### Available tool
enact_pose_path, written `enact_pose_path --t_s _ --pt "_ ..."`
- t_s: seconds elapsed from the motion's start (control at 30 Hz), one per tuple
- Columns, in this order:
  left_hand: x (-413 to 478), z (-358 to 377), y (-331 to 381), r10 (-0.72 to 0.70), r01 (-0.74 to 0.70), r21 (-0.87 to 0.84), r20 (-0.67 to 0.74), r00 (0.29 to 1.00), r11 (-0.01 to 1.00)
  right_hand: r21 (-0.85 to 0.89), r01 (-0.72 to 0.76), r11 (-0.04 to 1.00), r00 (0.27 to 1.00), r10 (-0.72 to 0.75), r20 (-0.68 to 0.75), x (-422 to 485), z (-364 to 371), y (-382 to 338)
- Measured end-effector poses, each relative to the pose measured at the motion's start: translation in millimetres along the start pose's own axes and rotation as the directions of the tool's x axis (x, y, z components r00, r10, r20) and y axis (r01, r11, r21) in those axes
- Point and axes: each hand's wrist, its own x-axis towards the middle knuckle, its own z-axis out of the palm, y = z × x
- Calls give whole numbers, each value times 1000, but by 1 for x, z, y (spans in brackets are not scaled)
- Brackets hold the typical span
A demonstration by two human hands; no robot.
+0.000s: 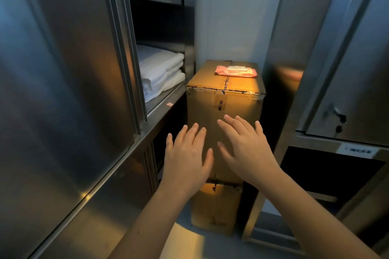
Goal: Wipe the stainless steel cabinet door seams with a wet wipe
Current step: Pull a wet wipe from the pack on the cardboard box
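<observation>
Left hand [185, 160], right hand [246, 149]: both spread, empty, before box [221, 111]. Wipe pack [235, 71]: flat on box top (flap apparently closed). Advised: steady pack, peel flap, draw one wipe before cabinet door [63, 90] seams.

A cabinet door [63, 90] fills the left of the frame. Just right of it, shelves [162, 99] hold folded towels [160, 71]. At centre an upper box [227, 107] stands on a lower box [216, 206], with a pack of wipes [235, 71] on its top, toward the back. A second cabinet [347, 69] takes the right side. In the lower centre, the left hand [187, 160] and right hand [248, 149] are side by side in front of the upper box.
</observation>
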Motion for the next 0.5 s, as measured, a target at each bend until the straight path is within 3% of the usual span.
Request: enact_pose_path --t_s 0.5 --pt "228 55 6 114 -107 111 -64 991 988 26 -9 1000 984 13 -176 169 38 142"
